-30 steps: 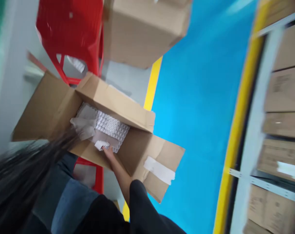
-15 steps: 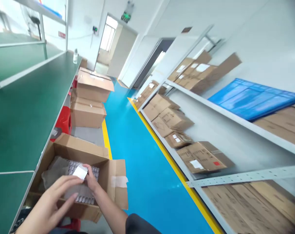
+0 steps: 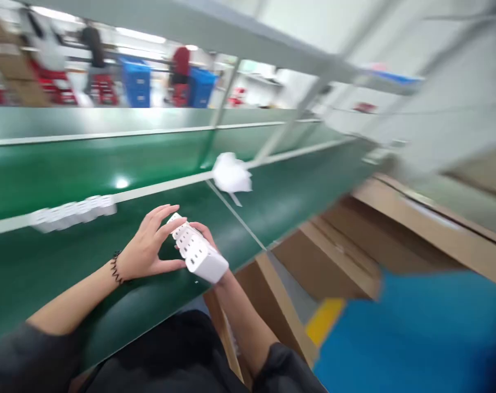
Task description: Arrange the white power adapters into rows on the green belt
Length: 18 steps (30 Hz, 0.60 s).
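Several white USB chargers (image 3: 205, 261) are held together in a row above the green bench, their faces with small port slots turned up toward me. My right hand (image 3: 207, 233) grips the row from its right side and beneath, most of its fingers hidden behind the chargers. From the left, my left hand (image 3: 152, 248) reaches over the row: its index finger lies across the far end and its thumb rests at the near left side. Another line of white chargers (image 3: 74, 212) stands on the bench to the left, along the pale strip.
A crumpled white bag (image 3: 231, 173) lies on the green bench (image 3: 297, 185) by an upright post. Open cardboard boxes (image 3: 325, 262) stand on the floor at the bench's right edge, beside the blue walkway (image 3: 412, 333). Across the room are blurred people, red stools and blue bins (image 3: 135, 82).
My view has swung left from the box and aisle to the bench. My hands have come up out of the open box, and the row of white chargers is now over the bench.
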Tool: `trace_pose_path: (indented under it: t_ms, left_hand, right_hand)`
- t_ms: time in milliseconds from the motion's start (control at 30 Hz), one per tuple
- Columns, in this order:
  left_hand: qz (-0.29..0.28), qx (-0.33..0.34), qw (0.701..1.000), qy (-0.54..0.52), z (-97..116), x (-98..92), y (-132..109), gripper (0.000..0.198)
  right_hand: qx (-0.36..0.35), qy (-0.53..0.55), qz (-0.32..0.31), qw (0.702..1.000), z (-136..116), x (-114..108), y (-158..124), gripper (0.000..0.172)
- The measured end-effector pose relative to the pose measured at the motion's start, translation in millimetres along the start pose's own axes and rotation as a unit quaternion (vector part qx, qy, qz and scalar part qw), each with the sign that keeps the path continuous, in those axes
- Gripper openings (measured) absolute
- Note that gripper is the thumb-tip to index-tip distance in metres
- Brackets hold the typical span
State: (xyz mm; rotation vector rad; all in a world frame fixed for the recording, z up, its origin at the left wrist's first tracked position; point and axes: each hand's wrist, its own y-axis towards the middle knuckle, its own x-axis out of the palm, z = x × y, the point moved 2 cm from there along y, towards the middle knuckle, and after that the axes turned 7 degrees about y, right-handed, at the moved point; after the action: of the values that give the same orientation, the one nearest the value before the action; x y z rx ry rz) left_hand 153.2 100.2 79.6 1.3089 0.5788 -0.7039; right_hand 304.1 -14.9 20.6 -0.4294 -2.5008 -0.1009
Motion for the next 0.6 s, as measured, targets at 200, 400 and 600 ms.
trace_pose_path:
  t_ms: [200, 400, 600]
  left_hand:
    - [-0.074, -0.139, 0.986, 0.056, -42.0, -72.0, -115.0, 0.083]
    - [-0.013, -0.247, 0.963, 0.105, -66.6, -74.2, -176.7, 0.072]
    - [-0.019, -0.229, 0.956, 0.18, -73.9, -83.1, -177.2, 0.059]
  right_hand:
    - [0.258, 0.008, -0.218, 0.941, 76.3, 103.6, 53.8, 0.059]
    - [0.398, 0.06, -0.341, 0.85, 117.6, 144.4, 81.4, 0.066]
    - [0.425, -0.011, -0.356, 0.832, 122.0, 124.8, 105.4, 0.062]
